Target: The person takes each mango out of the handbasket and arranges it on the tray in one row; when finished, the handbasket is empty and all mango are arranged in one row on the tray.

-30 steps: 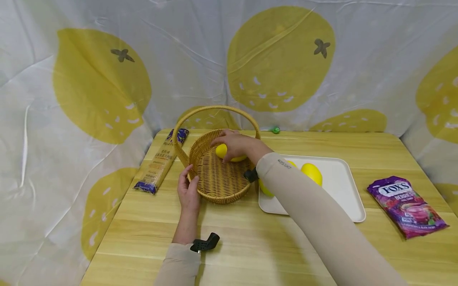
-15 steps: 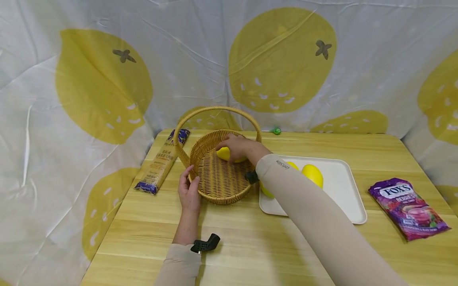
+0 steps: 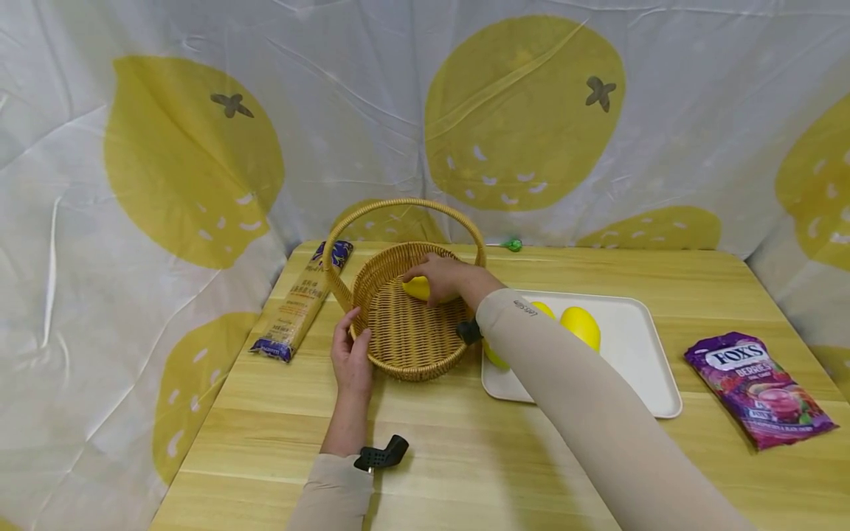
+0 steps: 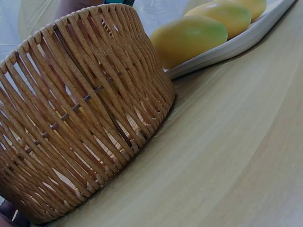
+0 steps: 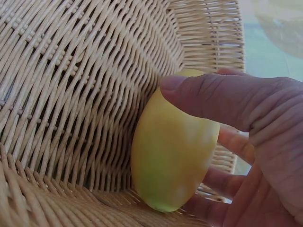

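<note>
A round wicker basket (image 3: 412, 343) with a tall arched handle stands on the table. Inside it, against the back right wall, my right hand (image 3: 443, 280) holds a yellow mango (image 3: 416, 288). In the right wrist view, the thumb lies across the upper part of the mango (image 5: 175, 142) and the other fingers are behind it. The green-tinged end of the fruit touches the wicker (image 5: 85, 94). My left hand (image 3: 352, 361) holds the basket's left side from outside. In the left wrist view the basket wall (image 4: 94, 104) hides most of that hand.
Right of the basket, a white tray (image 3: 637, 361) bears more mangoes (image 3: 581, 328), partly hidden by the right sleeve. A spaghetti packet (image 3: 296, 310) lies at left, a purple FOX'S candy bag (image 3: 757, 391) at far right. A green-wrapped lollipop (image 3: 513, 245) lies at the back edge.
My right hand and the mango have moved slightly down and to the right inside the basket. The left hand keeps its place on the basket's side.
</note>
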